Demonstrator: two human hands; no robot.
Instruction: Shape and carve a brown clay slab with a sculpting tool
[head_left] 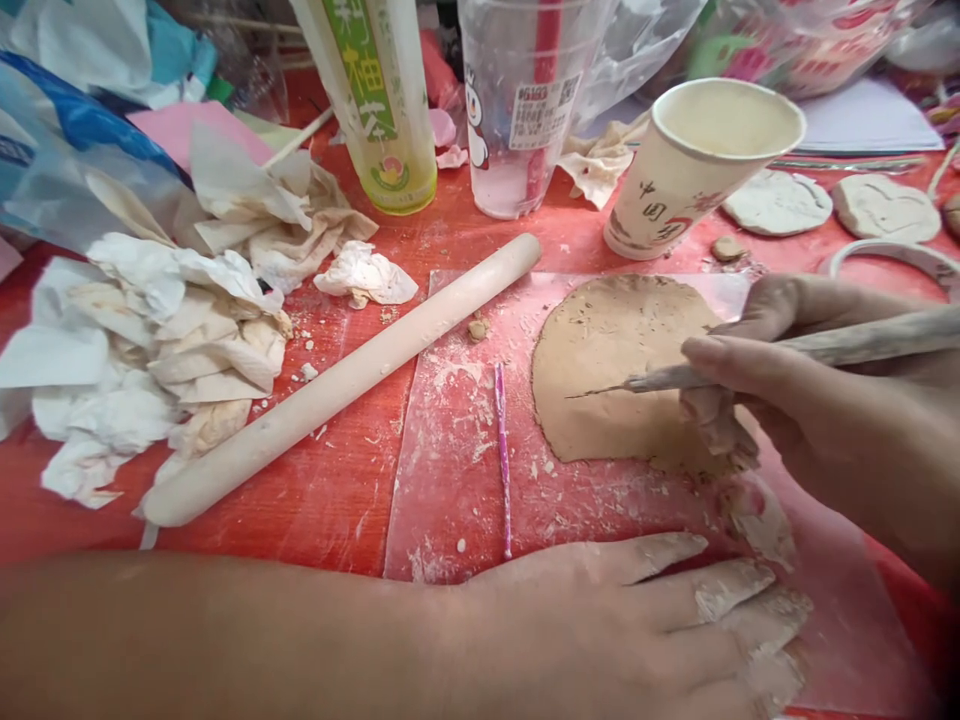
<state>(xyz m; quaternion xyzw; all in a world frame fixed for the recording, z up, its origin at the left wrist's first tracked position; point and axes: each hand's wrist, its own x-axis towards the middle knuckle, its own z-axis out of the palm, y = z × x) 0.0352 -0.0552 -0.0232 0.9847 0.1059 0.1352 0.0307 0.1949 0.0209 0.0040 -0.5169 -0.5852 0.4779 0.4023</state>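
A rolled-out slab of brown clay (615,340) lies on a translucent plastic sheet (450,440). My right hand (817,380), at the right, grips a clay-smeared needle tool (885,335) like a pen. The thin tip points left over the slab; whether it touches the clay I cannot tell. Flat across the front, my left hand (660,620) rests with fingers stretched to the right, clay dried on their tips. It holds nothing. A thin purple stick (502,460) lies on the sheet left of the slab.
Left of the sheet, a rolling pin (345,380) lies slantwise beside crumpled tissues (172,350). A paper cup (690,170), a plastic cup (517,120) and a tea bottle (382,110) stand behind. At the right back are flat clay pieces (780,203) and a ring (892,255).
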